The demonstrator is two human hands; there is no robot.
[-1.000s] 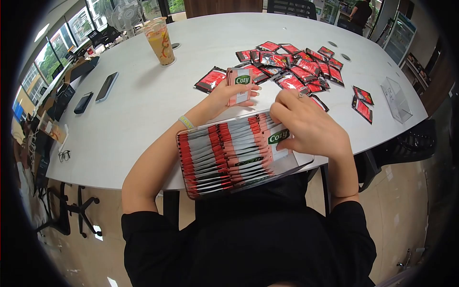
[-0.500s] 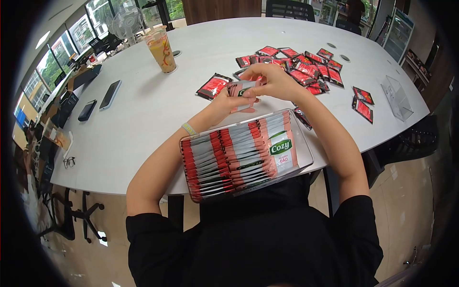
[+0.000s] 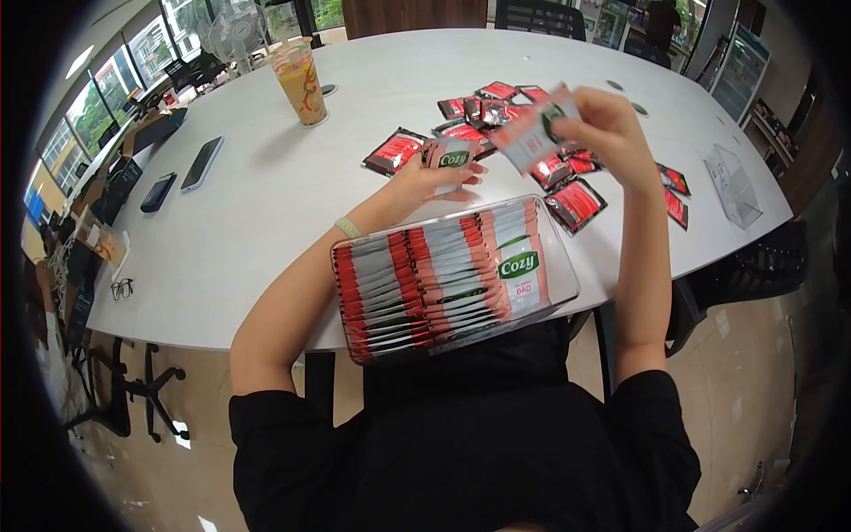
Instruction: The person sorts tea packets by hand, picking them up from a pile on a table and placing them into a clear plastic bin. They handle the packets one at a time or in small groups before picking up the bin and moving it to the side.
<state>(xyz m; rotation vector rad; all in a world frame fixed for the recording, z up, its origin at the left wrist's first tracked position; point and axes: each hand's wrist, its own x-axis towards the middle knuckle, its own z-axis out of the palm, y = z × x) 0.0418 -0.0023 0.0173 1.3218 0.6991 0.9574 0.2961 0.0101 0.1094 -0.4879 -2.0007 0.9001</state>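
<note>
My left hand is closed around a few pink-and-grey Cozy sachets, just beyond the clear box. Lifted to the right, my right hand pinches one pink-and-grey sachet, which is blurred by motion. A clear plastic box leans at the table's front edge against my body. Rows of red, grey and pink sachets fill it, with a Cozy label facing up at the right. Behind my hands lies a spread of red-and-black sachets, partly covered by my right hand and its sachet.
On the white table a tall cup of orange drink stands at the back left. Two phones, one being a larger phone, lie to the left, with glasses near the edge. An upright clear plastic holder stands at the right.
My right hand has moved away from my left, up and to the right, carrying one sachet. The left hand stays in place with its sachets. A red sachet right of the box is now uncovered.
</note>
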